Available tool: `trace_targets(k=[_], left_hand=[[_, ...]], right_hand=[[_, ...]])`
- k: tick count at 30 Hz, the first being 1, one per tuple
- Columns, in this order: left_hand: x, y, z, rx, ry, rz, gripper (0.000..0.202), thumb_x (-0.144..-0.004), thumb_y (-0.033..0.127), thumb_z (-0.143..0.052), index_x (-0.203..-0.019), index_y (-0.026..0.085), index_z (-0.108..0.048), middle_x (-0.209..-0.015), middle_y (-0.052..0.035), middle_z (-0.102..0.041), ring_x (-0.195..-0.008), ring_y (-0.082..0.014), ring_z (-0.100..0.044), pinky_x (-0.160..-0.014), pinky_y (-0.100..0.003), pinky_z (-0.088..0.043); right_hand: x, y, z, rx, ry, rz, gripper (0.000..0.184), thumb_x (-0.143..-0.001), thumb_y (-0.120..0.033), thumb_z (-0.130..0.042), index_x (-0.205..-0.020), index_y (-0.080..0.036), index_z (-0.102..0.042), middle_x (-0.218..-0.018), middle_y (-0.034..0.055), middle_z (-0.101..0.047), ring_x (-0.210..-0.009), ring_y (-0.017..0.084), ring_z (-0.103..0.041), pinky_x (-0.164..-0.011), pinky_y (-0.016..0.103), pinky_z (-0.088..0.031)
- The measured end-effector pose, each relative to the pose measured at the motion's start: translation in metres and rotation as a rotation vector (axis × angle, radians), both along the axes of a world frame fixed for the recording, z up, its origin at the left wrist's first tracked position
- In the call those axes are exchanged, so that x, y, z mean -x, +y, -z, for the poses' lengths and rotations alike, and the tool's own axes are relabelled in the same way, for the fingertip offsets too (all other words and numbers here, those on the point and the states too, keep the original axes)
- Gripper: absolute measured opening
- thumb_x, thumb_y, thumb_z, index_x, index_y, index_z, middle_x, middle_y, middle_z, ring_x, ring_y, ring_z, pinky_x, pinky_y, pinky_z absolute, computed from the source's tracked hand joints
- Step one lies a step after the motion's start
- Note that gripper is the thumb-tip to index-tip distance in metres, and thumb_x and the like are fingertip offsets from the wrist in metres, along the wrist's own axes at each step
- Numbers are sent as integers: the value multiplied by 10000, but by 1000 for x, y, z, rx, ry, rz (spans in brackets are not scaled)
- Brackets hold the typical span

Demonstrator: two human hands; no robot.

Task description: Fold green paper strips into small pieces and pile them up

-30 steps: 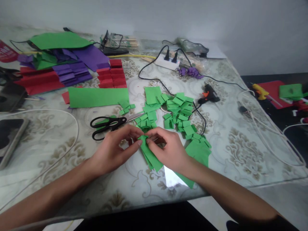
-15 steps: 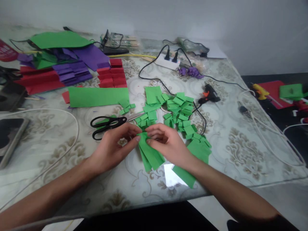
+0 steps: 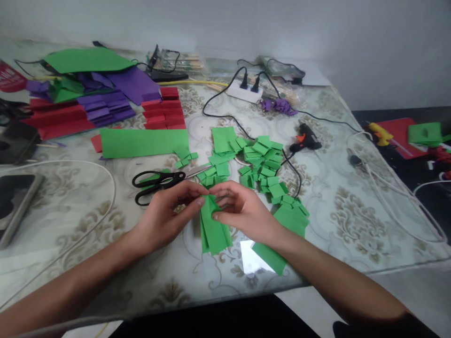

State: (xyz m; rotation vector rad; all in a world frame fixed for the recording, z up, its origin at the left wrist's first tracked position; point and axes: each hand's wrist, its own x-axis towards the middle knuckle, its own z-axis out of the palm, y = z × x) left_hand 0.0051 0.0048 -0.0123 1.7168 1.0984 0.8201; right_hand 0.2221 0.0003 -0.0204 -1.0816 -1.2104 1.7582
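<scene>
Both hands meet over the table's middle, pinching the top of a stack of green paper strips that hangs down toward me. My left hand grips the stack's upper left edge with thumb and fingers closed. My right hand holds its upper right side, fingers curled round it. Just beyond my hands lies a heap of small green paper squares. Black-handled scissors rest on the table right behind my left hand. More green strips lie under my right wrist.
A long green sheet, red folded strips and purple and green paper lie at the back left. A black glue gun, a power strip with cables, a white cable and a phone are around.
The green strip stack has swung from slanting down-right to hanging nearly straight toward me. Both hands have shifted slightly up and away with it.
</scene>
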Motion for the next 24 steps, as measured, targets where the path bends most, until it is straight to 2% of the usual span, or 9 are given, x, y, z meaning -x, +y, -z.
trace_targets(k=[6, 13, 24], left_hand=[[1, -1, -1, 5, -24, 11, 137, -1011, 276, -654, -1117, 218, -719, -984, -21, -774, -878, -162, -735, -755, -250, -573], [3, 1, -2, -74, 23, 26, 194, -1039, 219, -575, -1154, 209, -731, -960, -28, -766, -836, -161, -705, -732, -259, -548], [2, -2, -3, -53, 28, 11, 175, -1022, 232, -603, -1136, 201, -731, -949, -24, -768, -828, -153, -717, -719, -231, -564]], right_hand=[[0, 0, -1, 25, 6, -9, 476, -691, -67, -812, -1114, -246, -686, -1017, -22, -641, -859, 125, -656, -836, 307, -537], [-1, 0, -1, 21, -9, -4, 465, -699, -94, -827, -1114, -247, -682, -1056, -17, -630, -855, 120, -649, -844, 314, -533], [1, 0, -6, -31, -57, 22, 299, -796, -111, -715, -1070, -229, -695, -955, -15, -667, -858, 135, -652, -807, 304, -520]])
